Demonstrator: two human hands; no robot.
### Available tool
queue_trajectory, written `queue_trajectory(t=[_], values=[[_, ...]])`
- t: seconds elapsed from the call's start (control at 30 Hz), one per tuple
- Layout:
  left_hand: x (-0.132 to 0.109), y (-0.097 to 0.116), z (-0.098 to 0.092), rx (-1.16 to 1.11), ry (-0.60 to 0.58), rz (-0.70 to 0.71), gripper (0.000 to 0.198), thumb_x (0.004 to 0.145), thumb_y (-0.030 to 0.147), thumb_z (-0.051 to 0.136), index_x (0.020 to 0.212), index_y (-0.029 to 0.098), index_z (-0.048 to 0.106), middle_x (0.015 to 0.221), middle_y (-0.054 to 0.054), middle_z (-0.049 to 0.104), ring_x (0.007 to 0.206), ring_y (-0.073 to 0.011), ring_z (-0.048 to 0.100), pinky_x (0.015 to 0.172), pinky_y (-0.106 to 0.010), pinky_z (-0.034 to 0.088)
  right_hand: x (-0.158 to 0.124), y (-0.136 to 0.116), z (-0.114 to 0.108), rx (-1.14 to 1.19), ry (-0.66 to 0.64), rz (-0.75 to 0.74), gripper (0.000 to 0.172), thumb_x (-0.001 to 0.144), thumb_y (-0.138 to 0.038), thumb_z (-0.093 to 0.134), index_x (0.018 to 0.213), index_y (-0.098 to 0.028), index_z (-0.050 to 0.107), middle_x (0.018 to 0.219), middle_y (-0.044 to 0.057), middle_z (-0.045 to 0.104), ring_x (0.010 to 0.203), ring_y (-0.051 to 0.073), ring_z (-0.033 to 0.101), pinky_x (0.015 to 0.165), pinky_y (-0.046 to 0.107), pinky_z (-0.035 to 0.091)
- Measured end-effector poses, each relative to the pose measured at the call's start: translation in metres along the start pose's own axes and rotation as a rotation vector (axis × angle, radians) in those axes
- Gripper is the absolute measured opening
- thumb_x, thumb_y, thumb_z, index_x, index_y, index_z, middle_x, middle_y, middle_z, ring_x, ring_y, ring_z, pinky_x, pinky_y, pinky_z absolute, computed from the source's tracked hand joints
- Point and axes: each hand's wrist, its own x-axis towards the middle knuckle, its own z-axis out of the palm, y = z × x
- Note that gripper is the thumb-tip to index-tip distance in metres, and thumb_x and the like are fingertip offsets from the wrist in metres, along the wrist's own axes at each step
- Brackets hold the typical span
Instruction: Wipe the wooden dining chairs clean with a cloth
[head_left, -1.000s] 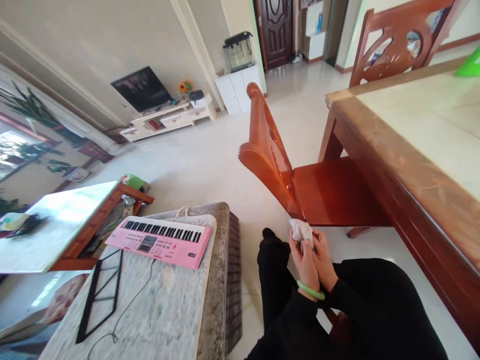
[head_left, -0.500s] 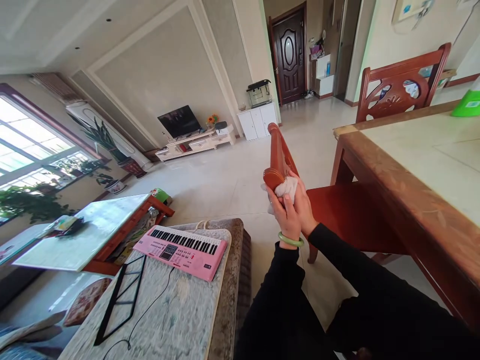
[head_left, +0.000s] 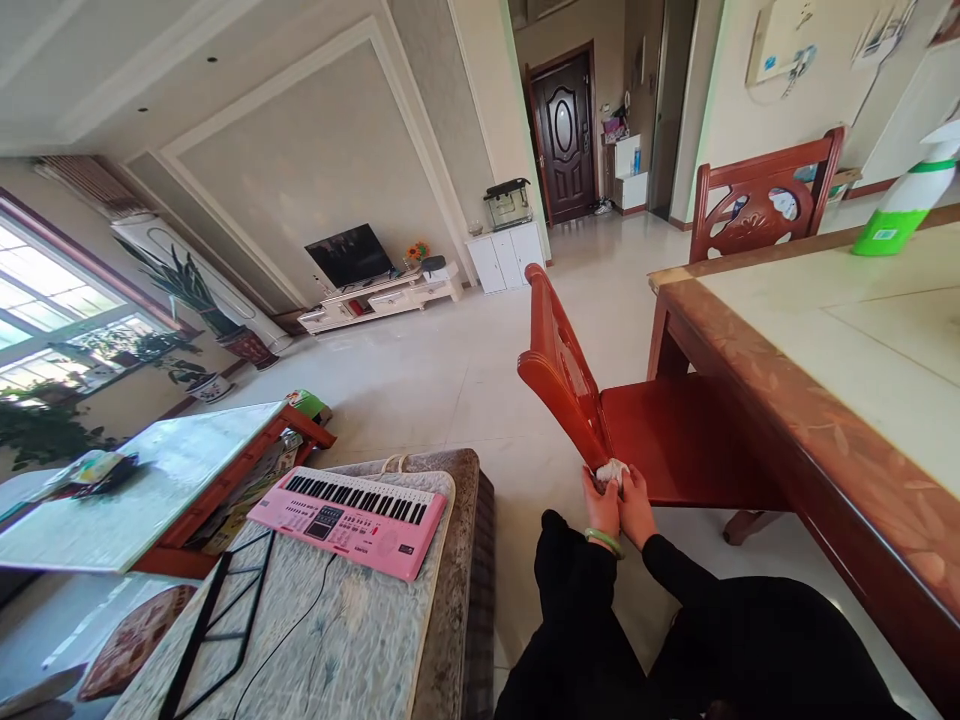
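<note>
A reddish-brown wooden chair (head_left: pixel 667 440) stands with its seat partly under the table. At the low end of its near back post, my left hand (head_left: pixel 602 508) and my right hand (head_left: pixel 637 508) are side by side. Both are closed on a white cloth (head_left: pixel 613 474), which is wrapped around the post where it meets the seat. A green bangle (head_left: pixel 604 541) circles my left wrist. The far sides of the fingers are hidden by the cloth and the post.
The dining table (head_left: pixel 750 350) borders the right side, with a green-and-white spray bottle (head_left: pixel 896 215) on it. A second chair (head_left: pixel 765 200) stands behind. To the left, a pink keyboard (head_left: pixel 352 520) and a black stand (head_left: pixel 225 620) lie on a covered sofa (head_left: pixel 337 640).
Both hands have slid down the chair's near back post with the cloth, from near its top to seat level. The view has shifted, bringing the whole spray bottle into sight.
</note>
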Motion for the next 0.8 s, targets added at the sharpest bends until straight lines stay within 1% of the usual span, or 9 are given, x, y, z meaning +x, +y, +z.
queue_trajectory(t=[0.1, 0.2, 0.3, 0.37, 0.4, 0.43, 0.5, 0.67, 0.8], values=[[-0.028, 0.033, 0.002, -0.048, -0.001, 0.141, 0.092, 0.084, 0.039, 0.087, 0.165, 0.02, 0.048, 0.179, -0.019, 0.048, 0.167, -0.0361, 0.049, 0.14, -0.046, 0.041, 0.024, -0.049, -0.026, 0.024, 0.022, 0.013, 0.039, 0.106, -0.05, 0.053, 0.138, -0.031, 0.064, 0.159, 0.018, 0.057, 0.136, 0.039, 0.072, 0.101, 0.056, 0.069], [-0.045, 0.112, 0.011, -0.091, -0.02, 0.537, 0.085, 0.102, 0.051, 0.07, 0.175, 0.021, 0.037, 0.186, -0.015, 0.038, 0.172, -0.03, 0.041, 0.14, -0.039, 0.041, 0.089, -0.129, -0.049, 0.156, -0.032, -0.088, 0.042, 0.107, -0.051, 0.059, 0.137, -0.022, 0.065, 0.18, 0.016, 0.039, 0.163, 0.038, 0.049, 0.131, 0.058, 0.052], [-0.032, 0.198, 0.026, 0.008, -0.034, 0.836, 0.081, 0.11, 0.051, 0.059, 0.178, 0.016, 0.032, 0.189, -0.016, 0.032, 0.178, -0.0251, 0.029, 0.143, -0.034, 0.032, 0.165, -0.199, -0.055, 0.246, -0.064, -0.216, 0.061, 0.107, -0.058, 0.06, 0.153, -0.019, 0.058, 0.184, 0.019, 0.032, 0.168, 0.038, 0.042, 0.132, 0.057, 0.051], [-0.014, 0.233, 0.032, 0.084, -0.032, 0.868, 0.08, 0.11, 0.05, 0.058, 0.178, 0.017, 0.031, 0.191, -0.015, 0.026, 0.179, -0.0244, 0.026, 0.145, -0.035, 0.028, 0.198, -0.219, -0.048, 0.296, -0.123, -0.257, 0.067, 0.11, -0.059, 0.053, 0.162, -0.019, 0.053, 0.183, 0.019, 0.036, 0.166, 0.036, 0.045, 0.129, 0.055, 0.054], [-0.005, 0.239, 0.032, 0.113, -0.042, 0.86, 0.081, 0.11, 0.05, 0.058, 0.179, 0.018, 0.03, 0.192, -0.015, 0.024, 0.179, -0.0246, 0.026, 0.145, -0.036, 0.027, 0.204, -0.219, -0.042, 0.318, -0.133, -0.27, 0.068, 0.111, -0.059, 0.05, 0.166, -0.019, 0.051, 0.182, 0.018, 0.038, 0.166, 0.035, 0.046, 0.129, 0.055, 0.053], [0.002, 0.237, 0.031, 0.138, -0.052, 0.841, 0.081, 0.11, 0.051, 0.057, 0.179, 0.018, 0.029, 0.191, -0.015, 0.025, 0.178, -0.0251, 0.027, 0.145, -0.037, 0.028, 0.204, -0.214, -0.035, 0.336, -0.128, -0.279, 0.068, 0.112, -0.058, 0.047, 0.168, -0.019, 0.049, 0.181, 0.018, 0.04, 0.167, 0.034, 0.045, 0.132, 0.055, 0.051], [0.011, 0.214, 0.026, 0.186, -0.083, 0.795, 0.083, 0.109, 0.052, 0.057, 0.179, 0.018, 0.03, 0.189, -0.015, 0.031, 0.177, -0.0265, 0.032, 0.144, -0.038, 0.03, 0.186, -0.188, -0.021, 0.354, -0.093, -0.26, 0.07, 0.112, -0.057, 0.043, 0.171, -0.019, 0.044, 0.18, 0.017, 0.043, 0.169, 0.034, 0.042, 0.138, 0.057, 0.045], [0.019, 0.094, 0.004, 0.216, -0.2, 0.516, 0.081, 0.104, 0.041, 0.061, 0.178, 0.02, 0.037, 0.181, -0.013, 0.048, 0.17, -0.027, 0.045, 0.142, -0.041, 0.036, 0.094, -0.09, 0.004, 0.206, -0.154, 0.022, 0.077, 0.106, -0.058, 0.041, 0.176, -0.025, 0.036, 0.176, 0.017, 0.049, 0.169, 0.04, 0.042, 0.14, 0.062, 0.042], [0.03, 0.016, -0.005, 0.235, -0.173, 0.117, 0.08, 0.092, 0.033, 0.075, 0.168, 0.02, 0.052, 0.17, -0.016, 0.062, 0.165, -0.0284, 0.052, 0.142, -0.041, 0.037, 0.038, -0.036, 0.005, 0.076, -0.255, 0.159, 0.073, 0.098, -0.052, 0.04, 0.17, -0.037, 0.045, 0.154, 0.018, 0.067, 0.149, 0.046, 0.064, 0.122, 0.076, 0.055]])
